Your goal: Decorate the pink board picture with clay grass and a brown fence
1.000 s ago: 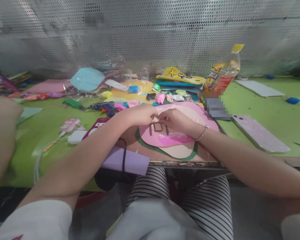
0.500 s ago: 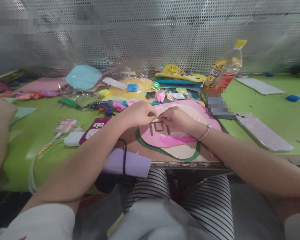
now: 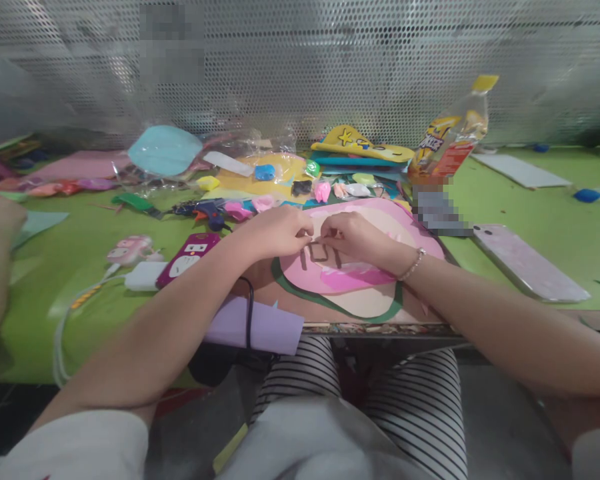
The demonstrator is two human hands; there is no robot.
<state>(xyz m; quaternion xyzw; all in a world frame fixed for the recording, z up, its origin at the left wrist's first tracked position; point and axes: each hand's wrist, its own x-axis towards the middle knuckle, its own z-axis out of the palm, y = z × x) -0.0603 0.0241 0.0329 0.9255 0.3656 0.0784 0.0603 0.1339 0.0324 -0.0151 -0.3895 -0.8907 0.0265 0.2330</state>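
Observation:
In front of me lies a rounded pink craft sheet (image 3: 353, 283) with pale layers on it and a dark green edge (image 3: 340, 310) below. Thin brown strips (image 3: 319, 252) on it form a small square with an upright strip on either side. My left hand (image 3: 283, 230) is pinched closed just above the square's top left. Close beside it, my right hand (image 3: 353, 237), with a bracelet (image 3: 414, 265) at the wrist, pinches at the square's top right. Whatever lies between the fingertips is too small to make out.
Behind the sheet lie small coloured packets (image 3: 322, 192), a glue gun (image 3: 210, 215) and a yellow cutout (image 3: 363, 145). A bottle (image 3: 450, 143) and a phone (image 3: 530, 263) are right; a magenta power strip (image 3: 189, 257) is left. Another person's arm (image 3: 0, 267) reaches in at far left.
Both hands stay over the brown strips; their fingertips have drawn slightly apart. The view has shifted a little, and the other person's arm has moved slightly left.

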